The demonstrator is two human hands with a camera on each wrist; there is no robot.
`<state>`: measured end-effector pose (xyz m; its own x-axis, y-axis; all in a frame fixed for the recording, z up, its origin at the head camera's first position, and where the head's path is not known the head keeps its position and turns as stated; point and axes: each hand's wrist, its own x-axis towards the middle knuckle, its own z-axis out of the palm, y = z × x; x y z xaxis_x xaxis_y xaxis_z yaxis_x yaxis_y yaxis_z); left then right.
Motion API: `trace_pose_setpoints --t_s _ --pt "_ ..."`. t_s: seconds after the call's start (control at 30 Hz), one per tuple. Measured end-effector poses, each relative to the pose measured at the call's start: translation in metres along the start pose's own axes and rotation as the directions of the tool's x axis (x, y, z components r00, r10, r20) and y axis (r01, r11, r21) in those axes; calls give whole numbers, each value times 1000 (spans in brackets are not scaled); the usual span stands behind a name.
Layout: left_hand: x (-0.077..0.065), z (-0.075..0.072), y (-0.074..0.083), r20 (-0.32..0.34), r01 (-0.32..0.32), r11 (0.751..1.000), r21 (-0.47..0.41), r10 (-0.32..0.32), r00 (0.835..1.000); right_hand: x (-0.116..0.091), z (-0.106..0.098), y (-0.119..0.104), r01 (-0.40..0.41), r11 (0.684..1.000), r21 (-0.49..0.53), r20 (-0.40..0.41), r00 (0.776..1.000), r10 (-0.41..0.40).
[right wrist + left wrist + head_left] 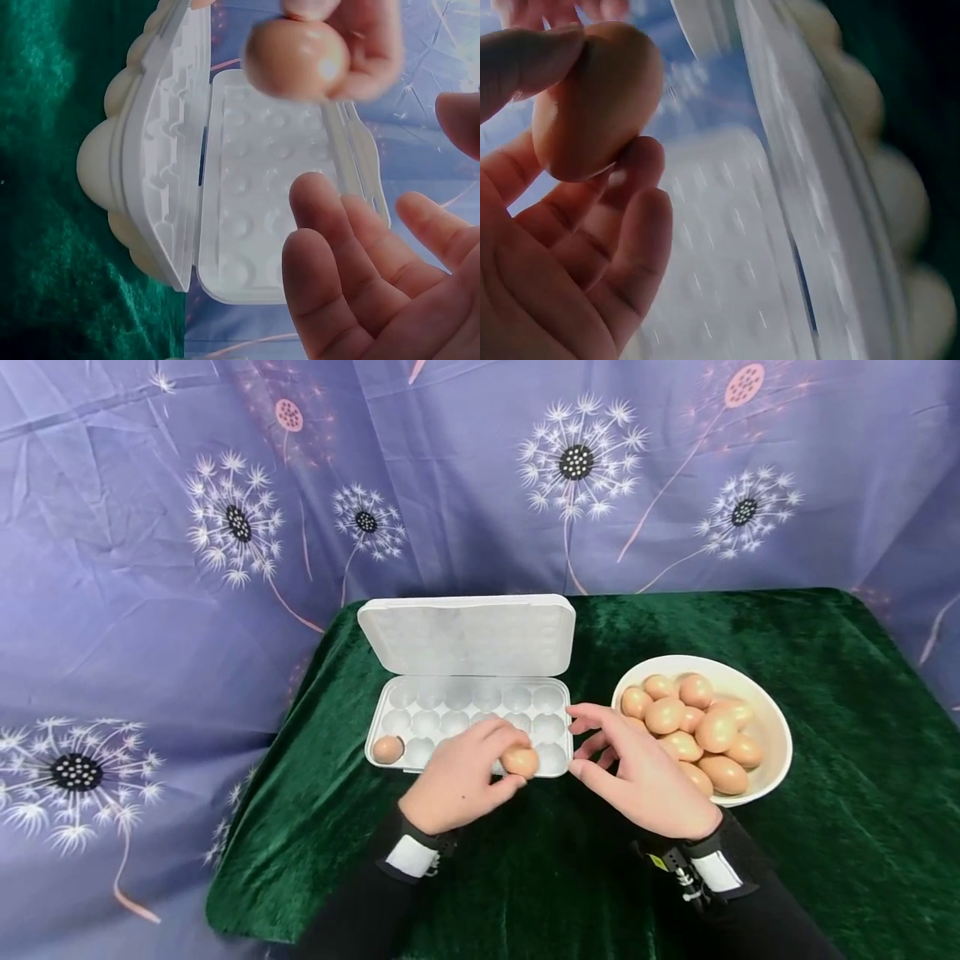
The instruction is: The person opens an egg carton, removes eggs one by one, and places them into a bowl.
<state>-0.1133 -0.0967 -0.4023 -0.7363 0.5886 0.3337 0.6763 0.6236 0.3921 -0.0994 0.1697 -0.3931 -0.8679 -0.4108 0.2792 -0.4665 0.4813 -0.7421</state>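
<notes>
- Black sleeves [348,902] come in from the bottom edge, closest to the camera, with a strap round each wrist.
- Left hand [465,772] pinches one brown egg [522,762] between thumb and fingers. It hangs over the front row of a white egg box [453,723], towards the right end; whether it touches its cup cannot be told from overhead.
- Right hand [645,768] is free, fingers loosely bent and holding nothing, between the box and the bowl. Its fingertips sit just beside the box's right end; contact there is unclear.
- Another egg [387,749] sits in the left end cup of the front row. The lid [472,635] stands raised at the back.
- More eggs [716,731] lie heaped in a white bowl [782,752] to the right, on the green cloth [862,693].
- Such an egg should be light, with a stiff shell that could crack under a hard squeeze or a knock on the rim. Its shine suggests a smooth, rather slippery skin.
- Best hold, I judge, is round the wide middle with soft finger pads, pressure spread evenly, leaving the lower end free for the cup.
</notes>
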Motion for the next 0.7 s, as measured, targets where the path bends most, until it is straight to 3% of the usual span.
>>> trace_pose_setpoints --t_s 0.13,0.33,0.53,0.7 --pt "-18 -13 -25 -32 113 988 107 -110 993 -2 -2 2 -15 1000 -25 -4 1000 15" --pt "-44 -29 -61 -68 195 951 240 -184 981 -7 -5 7 -13 998 -67 -26 1000 11" --pt "-59 -36 -81 -61 220 928 300 -212 975 -11 -11 8 -30 997 -73 -38 999 27" --pt "-58 -34 -84 -53 208 936 285 -201 978 -11 -13 9 -35 997 -64 -39 999 32"
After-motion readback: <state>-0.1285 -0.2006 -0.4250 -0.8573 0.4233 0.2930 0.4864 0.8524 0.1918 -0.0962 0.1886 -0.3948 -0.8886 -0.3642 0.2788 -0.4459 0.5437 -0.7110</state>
